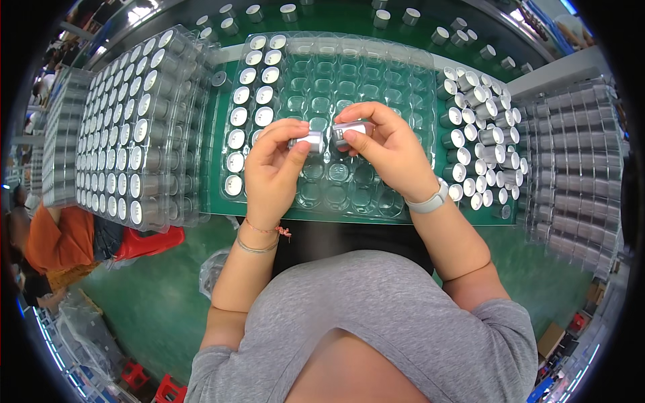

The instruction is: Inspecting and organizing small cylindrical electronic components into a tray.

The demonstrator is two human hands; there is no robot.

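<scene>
Nearest: grey shirt (376, 316) of the person, both bare forearms came up from the lower edge and met over the middle of a clear blister tray (376, 74). Left hand (272, 164), thin bracelets at the wrist, was curled with thumb and fingers pinched on a short silver cylinder (308, 142) lying sideways. Right hand (386, 148), pale wristband (430, 201) on it, was closed the same way on a second silver cylinder (349, 131), also sideways; the two parts sat end to end, just beside each other, can't tell if touching. Both were held just above the tray's empty pockets, nothing between hands and tray. The tray was thin glossy plastic with a grid of round pockets, lying on the green counter (222, 174); only its left columns were filled with upright cylinders (245, 114), white tops up. Just right of the tray, a loose cluster of cylinders (477, 144) stood and leaned on the counter, metal sides, pale ends. Left of the tray, a stack of full trays (134, 127), tilted in view. Far right, stacked trays of grey parts (578, 161). Beyond the tray, scattered single cylinders (289, 12) on a darker green strip. Lower left, an orange cloth (60, 242) and a red bag (151, 242) on the green floor.
</scene>
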